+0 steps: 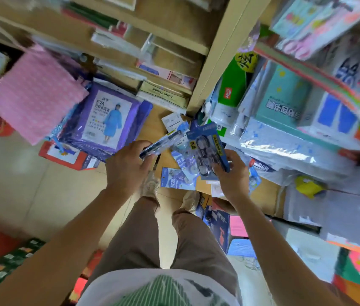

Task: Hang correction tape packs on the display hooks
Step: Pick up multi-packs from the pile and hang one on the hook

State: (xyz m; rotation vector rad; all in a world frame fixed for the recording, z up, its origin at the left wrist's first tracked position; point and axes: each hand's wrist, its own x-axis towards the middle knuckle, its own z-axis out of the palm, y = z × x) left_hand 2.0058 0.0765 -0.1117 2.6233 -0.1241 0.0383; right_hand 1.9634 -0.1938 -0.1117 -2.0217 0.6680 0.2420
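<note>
Holding, centre frame: one edge-on correction tape pack [160,145], clamped in the curled fingers and thumb of my left hand [128,166]; one blue-carded pack [210,151] marked 36, gripped at its lower end by my right hand [232,176]. Both are raised over the loose packs [175,181], which lie scattered and overlapping on a brown board [168,160] just past my shoes [151,186]. Open room: pale floor [20,184], left of centre. Wooden shelf upright [214,62] rises directly behind the packs. Crowding the left: purple raincoat packet [108,120], with a pink dotted bag [35,96] overlapping its corner. Crowding the right: green box [232,85], teal box [285,100] and plastic-wrapped stock [285,149], close to my right hand. Blue cartons [219,226] stand beside my right leg.
</note>
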